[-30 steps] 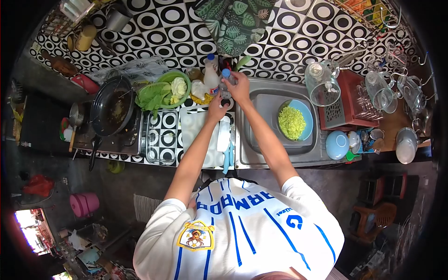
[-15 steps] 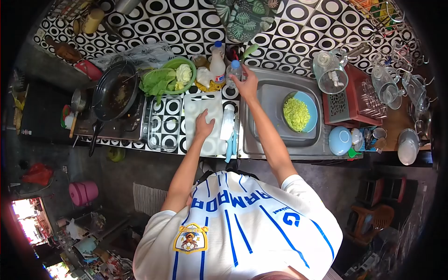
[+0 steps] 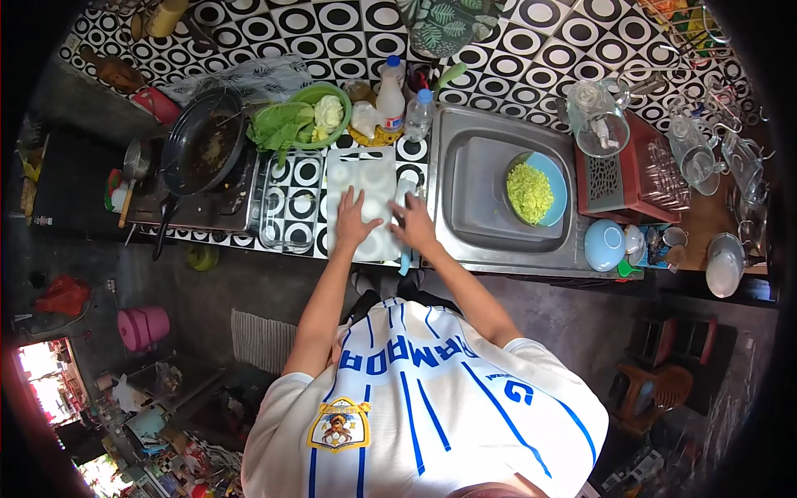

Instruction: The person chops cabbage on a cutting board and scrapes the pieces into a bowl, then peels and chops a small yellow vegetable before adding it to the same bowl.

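Past the open left hand on a translucent plastic board, a clear blue-capped bottle is standing, just released; the freed right hand, grip unclear, is covering a blue-handled knife.

Pan left, cutting board centre — bowl in sink, right

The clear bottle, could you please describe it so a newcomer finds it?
Find the steel sink; just off its far left corner stands the clear bottle. Its cap is light blue, and it is see-through, unlike the milky bottle beside it.
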The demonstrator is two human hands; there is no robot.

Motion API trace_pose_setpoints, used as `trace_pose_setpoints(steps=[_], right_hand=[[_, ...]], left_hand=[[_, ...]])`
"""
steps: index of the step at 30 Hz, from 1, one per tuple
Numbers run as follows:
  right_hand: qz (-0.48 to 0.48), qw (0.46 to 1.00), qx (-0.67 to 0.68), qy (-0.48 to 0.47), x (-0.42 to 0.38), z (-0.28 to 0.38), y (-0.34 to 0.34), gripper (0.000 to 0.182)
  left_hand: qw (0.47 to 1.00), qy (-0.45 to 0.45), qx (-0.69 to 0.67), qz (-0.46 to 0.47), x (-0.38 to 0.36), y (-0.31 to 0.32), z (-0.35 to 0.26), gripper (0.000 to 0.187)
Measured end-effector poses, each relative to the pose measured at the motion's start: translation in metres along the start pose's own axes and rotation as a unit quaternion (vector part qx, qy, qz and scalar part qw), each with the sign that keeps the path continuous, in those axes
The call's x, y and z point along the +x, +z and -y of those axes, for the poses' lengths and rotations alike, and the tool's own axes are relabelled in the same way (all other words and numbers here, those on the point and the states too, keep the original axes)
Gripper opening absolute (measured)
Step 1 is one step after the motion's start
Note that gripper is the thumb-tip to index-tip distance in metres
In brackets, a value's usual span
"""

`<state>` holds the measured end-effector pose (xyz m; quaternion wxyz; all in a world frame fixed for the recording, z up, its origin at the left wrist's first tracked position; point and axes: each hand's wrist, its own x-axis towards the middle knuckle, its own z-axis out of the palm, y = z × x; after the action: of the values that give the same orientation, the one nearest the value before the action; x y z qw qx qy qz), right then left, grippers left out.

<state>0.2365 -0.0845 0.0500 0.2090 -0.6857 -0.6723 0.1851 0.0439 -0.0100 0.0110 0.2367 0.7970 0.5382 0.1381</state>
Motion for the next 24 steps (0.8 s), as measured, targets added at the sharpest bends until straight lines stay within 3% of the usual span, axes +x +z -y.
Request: trace_pose_setpoints(steps=[2,6,16,24], right_hand=[[0.037,0.998,-0.055,-0.008,-0.014,0.002,0.000,0.054],[0.022,0.999,-0.031,-0.019,-0.017,-0.016,0.006,0.049],[0.081,0.989,-0.045,-0.116,-0.006,-0.042,-0.013,0.052],[0.085,0.985,-0.080,-0.125,0.005,-0.035,-0.002,0.055]], left_hand=[[1.000,-0.007,0.014,0.017,0.001,-0.004,0.006,0.104],[1.000,-0.014,0.007,0.016,0.000,-0.009,0.014,0.103],[0.998,0.029,0.007,0.053,-0.005,-0.022,0.031,0.105],[0.998,0.036,0.016,0.046,-0.004,-0.013,0.037,0.106]])
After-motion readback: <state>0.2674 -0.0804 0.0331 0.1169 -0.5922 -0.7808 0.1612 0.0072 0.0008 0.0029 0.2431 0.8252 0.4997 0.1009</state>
